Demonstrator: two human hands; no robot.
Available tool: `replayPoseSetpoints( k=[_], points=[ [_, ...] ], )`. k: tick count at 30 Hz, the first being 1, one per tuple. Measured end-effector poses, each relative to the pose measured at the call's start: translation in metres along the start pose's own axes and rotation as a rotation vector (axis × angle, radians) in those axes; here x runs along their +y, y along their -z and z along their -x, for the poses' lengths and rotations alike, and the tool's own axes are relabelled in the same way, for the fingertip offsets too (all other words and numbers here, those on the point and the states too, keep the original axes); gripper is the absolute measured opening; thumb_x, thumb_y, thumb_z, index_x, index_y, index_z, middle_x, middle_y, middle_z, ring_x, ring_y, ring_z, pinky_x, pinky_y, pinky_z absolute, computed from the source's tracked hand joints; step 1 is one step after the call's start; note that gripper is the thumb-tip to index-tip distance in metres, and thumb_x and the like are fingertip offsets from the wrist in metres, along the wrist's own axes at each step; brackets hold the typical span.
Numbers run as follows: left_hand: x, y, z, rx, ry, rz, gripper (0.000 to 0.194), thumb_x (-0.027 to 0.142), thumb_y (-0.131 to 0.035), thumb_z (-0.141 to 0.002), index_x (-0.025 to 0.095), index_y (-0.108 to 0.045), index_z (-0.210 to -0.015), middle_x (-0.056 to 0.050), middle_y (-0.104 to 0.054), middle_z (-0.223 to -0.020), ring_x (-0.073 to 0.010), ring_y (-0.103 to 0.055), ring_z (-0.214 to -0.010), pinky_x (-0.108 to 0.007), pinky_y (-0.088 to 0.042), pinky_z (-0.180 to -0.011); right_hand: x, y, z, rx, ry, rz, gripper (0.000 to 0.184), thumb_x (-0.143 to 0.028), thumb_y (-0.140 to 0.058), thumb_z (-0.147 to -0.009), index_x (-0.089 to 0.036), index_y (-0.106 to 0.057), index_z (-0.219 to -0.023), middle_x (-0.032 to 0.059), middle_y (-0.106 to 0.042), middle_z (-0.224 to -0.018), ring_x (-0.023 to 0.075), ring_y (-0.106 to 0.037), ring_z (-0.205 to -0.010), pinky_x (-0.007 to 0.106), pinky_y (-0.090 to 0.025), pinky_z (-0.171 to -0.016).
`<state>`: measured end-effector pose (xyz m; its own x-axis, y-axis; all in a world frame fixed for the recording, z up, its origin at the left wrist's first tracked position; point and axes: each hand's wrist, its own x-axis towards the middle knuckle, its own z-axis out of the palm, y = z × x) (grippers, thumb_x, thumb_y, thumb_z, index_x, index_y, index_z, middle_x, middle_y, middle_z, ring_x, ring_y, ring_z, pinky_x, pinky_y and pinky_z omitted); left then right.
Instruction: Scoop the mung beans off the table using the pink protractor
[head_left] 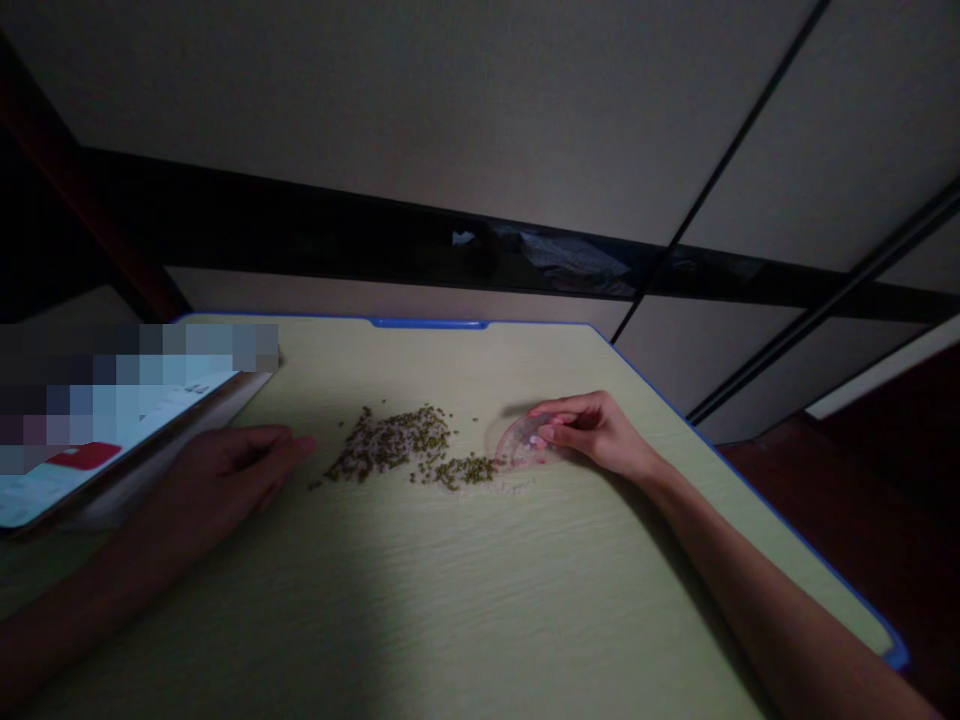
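A loose pile of small green beans (431, 428), mixed with pale grains, lies spread across the middle of the table. At its right end my right hand (600, 432) is closed on a clear, pink-tinged round plastic piece (516, 440), held at a tilt by thumb and fingers. The near edge of this plastic piece meets the beans, and a few pale grains (517, 487) lie just below it. To the left of the pile, my left hand (240, 468) hovers or rests near the tabletop, which I cannot tell. Its fingers are curled, thumb along them, with nothing visible in them.
The pale wood-look table (480, 590) has a blue rim and a blue handle (430, 323) at its far edge. A tablet-like lit screen (172, 400), partly blurred out, stands at the left beside my left hand. Cabinet panels (420, 110) rise behind the table.
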<state>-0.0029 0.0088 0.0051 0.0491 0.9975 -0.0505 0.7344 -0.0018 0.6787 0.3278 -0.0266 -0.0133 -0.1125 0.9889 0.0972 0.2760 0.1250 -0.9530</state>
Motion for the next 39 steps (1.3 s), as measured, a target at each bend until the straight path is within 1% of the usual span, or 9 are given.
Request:
replayPoseSetpoints(
  k=[5,10,15,17,21,26,31,36,39],
  points=[
    [-0.0011,-0.0009,-0.0013,-0.032,-0.029,-0.026,0.042,0.059,-0.041,-0.06,0.022,-0.038,-0.04,0.005,-0.036,-0.038,-0.0113,-0.037,-0.04,-0.024,-0.031,-0.043,-0.0019,0.0009,-0.0009,0.03,-0.013,-0.024,0.029,-0.027,-0.069,-0.065,-0.01,-0.072,-0.088,0.0043,-0.067,-0.06,0.0093,-0.048,-0.047,0.022,-0.032,-0.044],
    [-0.0038,0.0006,-0.0011,-0.031,-0.009,-0.029,0.043,0.06,-0.04,-0.061,0.022,-0.039,-0.041,0.005,-0.037,-0.038,-0.0116,-0.037,-0.039,-0.024,-0.031,-0.042,-0.0045,-0.0009,-0.0021,0.081,-0.033,-0.015,0.031,-0.025,-0.07,-0.062,-0.009,-0.072,-0.089,0.0034,-0.065,-0.056,0.008,-0.043,-0.044,0.021,-0.028,-0.042],
    [-0.0028,-0.0002,-0.0013,-0.027,-0.015,-0.038,0.042,0.061,-0.039,-0.059,0.022,-0.039,-0.041,0.005,-0.037,-0.038,-0.0117,-0.038,-0.04,-0.024,-0.031,-0.043,-0.0051,-0.0014,-0.002,0.108,-0.033,-0.031,0.028,-0.024,-0.071,-0.061,-0.01,-0.072,-0.086,0.0015,-0.063,-0.055,0.0071,-0.041,-0.043,0.02,-0.027,-0.041],
    [-0.0023,-0.0006,-0.0017,-0.029,-0.022,-0.044,0.043,0.061,-0.039,-0.059,0.022,-0.039,-0.04,0.005,-0.037,-0.038,-0.0115,-0.038,-0.04,-0.024,-0.031,-0.043,-0.0048,-0.0009,-0.0015,0.098,-0.028,-0.028,0.028,-0.023,-0.07,-0.062,-0.011,-0.072,-0.086,0.0019,-0.064,-0.055,0.0071,-0.042,-0.042,0.02,-0.027,-0.041],
    [-0.0006,0.0,-0.0014,-0.022,-0.012,-0.049,0.041,0.06,-0.039,-0.058,0.023,-0.04,-0.041,0.004,-0.038,-0.038,-0.0118,-0.039,-0.04,-0.024,-0.031,-0.043,-0.0036,-0.0008,-0.001,0.064,-0.004,-0.021,0.029,-0.024,-0.069,-0.063,-0.011,-0.072,-0.089,0.004,-0.067,-0.06,0.0087,-0.047,-0.046,0.02,-0.03,-0.042],
    [-0.0004,0.0007,0.0008,-0.026,-0.016,-0.033,0.041,0.061,-0.039,-0.058,0.023,-0.039,-0.042,0.004,-0.038,-0.04,-0.0116,-0.038,-0.041,-0.024,-0.03,-0.042,-0.0039,-0.0023,-0.0019,0.115,-0.02,-0.031,0.028,-0.024,-0.071,-0.062,-0.012,-0.073,-0.087,0.001,-0.063,-0.055,0.0067,-0.04,-0.042,0.02,-0.027,-0.04],
    [-0.0034,0.0006,-0.0006,-0.026,-0.048,-0.048,0.042,0.059,-0.039,-0.06,0.022,-0.038,-0.04,0.004,-0.036,-0.038,-0.0112,-0.037,-0.04,-0.024,-0.03,-0.043,-0.0049,-0.0044,-0.0023,0.116,-0.016,-0.047,0.026,-0.022,-0.07,-0.063,-0.013,-0.073,-0.087,-0.002,-0.058,-0.051,0.0057,-0.037,-0.041,0.02,-0.025,-0.04],
    [0.0003,0.0,-0.0003,-0.025,-0.023,-0.042,0.042,0.06,-0.039,-0.059,0.023,-0.038,-0.04,0.005,-0.037,-0.038,-0.0116,-0.038,-0.04,-0.024,-0.031,-0.042,-0.0031,-0.0052,-0.0028,0.085,0.027,-0.082,0.025,-0.024,-0.071,-0.064,-0.013,-0.073,-0.086,0.001,-0.065,-0.061,0.0074,-0.044,-0.047,0.021,-0.031,-0.044],
    [0.0035,-0.0003,0.0008,-0.02,-0.013,-0.038,0.041,0.06,-0.039,-0.057,0.023,-0.038,-0.041,0.005,-0.037,-0.038,-0.0118,-0.038,-0.04,-0.024,-0.031,-0.043,-0.0017,-0.0043,-0.0028,0.069,0.017,-0.103,0.025,-0.023,-0.071,-0.064,-0.013,-0.073,-0.087,0.0013,-0.065,-0.06,0.0076,-0.045,-0.047,0.021,-0.031,-0.045]
  ],
)
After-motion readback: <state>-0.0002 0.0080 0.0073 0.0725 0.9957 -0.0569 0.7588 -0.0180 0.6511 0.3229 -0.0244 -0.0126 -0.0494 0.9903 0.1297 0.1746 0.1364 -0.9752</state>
